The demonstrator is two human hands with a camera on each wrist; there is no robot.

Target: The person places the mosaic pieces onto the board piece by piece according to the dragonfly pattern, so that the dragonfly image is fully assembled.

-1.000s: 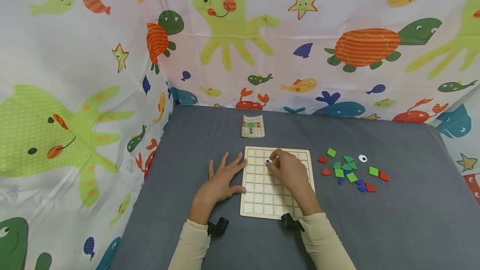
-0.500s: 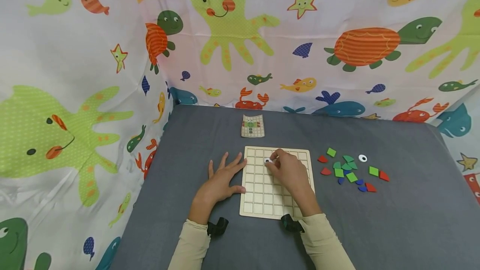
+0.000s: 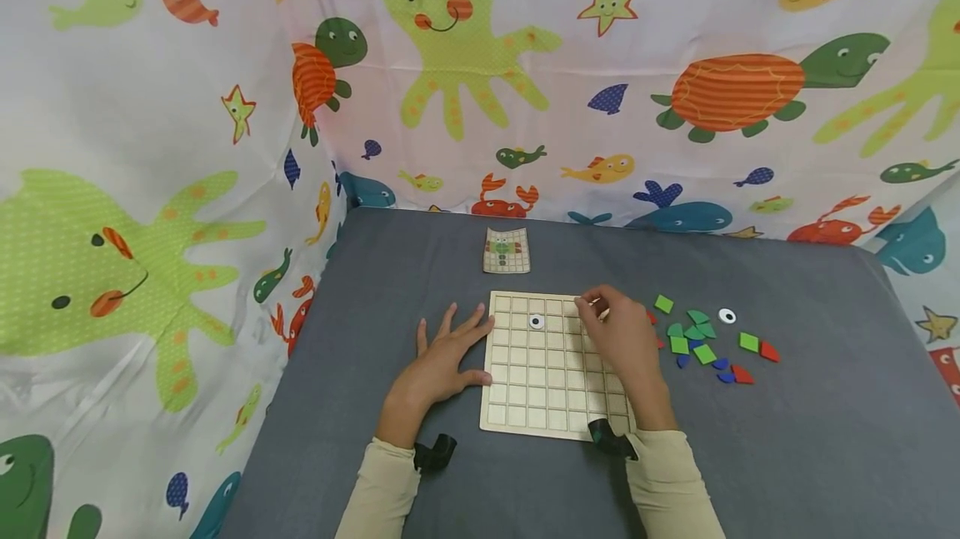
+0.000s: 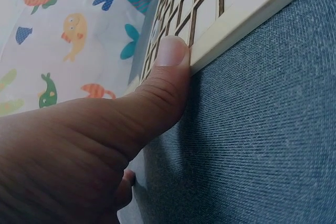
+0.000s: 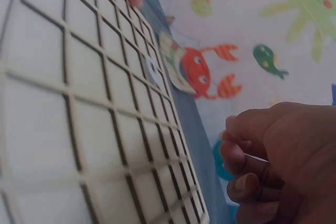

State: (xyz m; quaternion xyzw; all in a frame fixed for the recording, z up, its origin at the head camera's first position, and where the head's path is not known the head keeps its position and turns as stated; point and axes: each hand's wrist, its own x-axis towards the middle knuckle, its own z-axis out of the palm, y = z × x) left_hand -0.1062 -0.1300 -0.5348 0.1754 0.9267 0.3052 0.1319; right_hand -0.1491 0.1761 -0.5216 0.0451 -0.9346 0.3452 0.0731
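A pale wooden grid board [image 3: 517, 396] lies on the grey cloth. One white disc with a black centre [image 3: 536, 321] sits in a square near its top. My left hand [image 3: 438, 364] is spread at the board's left side, and its thumb [image 4: 157, 87] rests on the rim in the left wrist view. Above the board's upper right part is my right hand [image 3: 624, 335], fingers loosely curled. Nothing shows between its fingertips [image 5: 234, 127] in the right wrist view. Part of the board is hidden under the right hand.
Loose green squares [image 3: 703, 353], green, red [image 3: 742, 375] and blue pieces, and a second white disc [image 3: 727, 316] lie right of the board. A small printed grid card [image 3: 506, 264] lies behind it. Patterned cloth walls [image 3: 555, 122] stand behind and at the left.
My right hand has let go of the white disc and moved right, leaving the disc on the board. My left hand has stayed in place.
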